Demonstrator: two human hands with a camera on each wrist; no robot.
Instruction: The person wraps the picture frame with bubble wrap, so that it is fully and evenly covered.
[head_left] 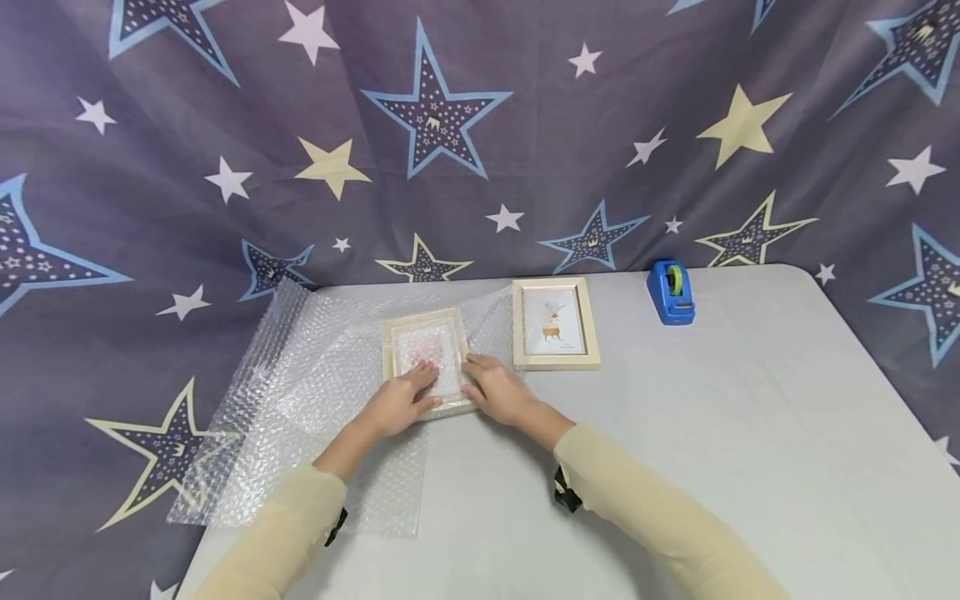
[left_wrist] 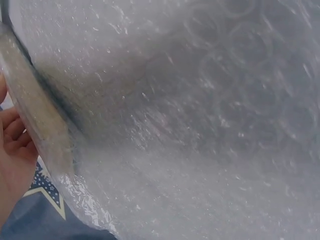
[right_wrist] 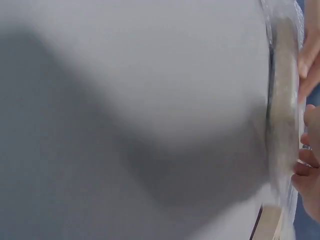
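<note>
A light wood picture frame [head_left: 388,346] lies on the table under clear bubble wrap [head_left: 315,400], which spreads out to its left. My left hand [head_left: 397,402] rests on the wrapped front, its fingers laid across the lower middle. At the right edge of the same frame, my right hand [head_left: 498,390] presses the wrap with extended fingers. The left wrist view is mostly filled by the bubble wrap [left_wrist: 200,150]. In the right wrist view, the wrapped picture frame's side [right_wrist: 283,90] shows close to both hands.
A second light wood picture frame [head_left: 592,342], unwrapped, lies just right of the wrapped one. Farther right stands a blue tape dispenser [head_left: 671,304] with a green roll. A star-patterned cloth [head_left: 525,167] hangs behind the white table [head_left: 750,433].
</note>
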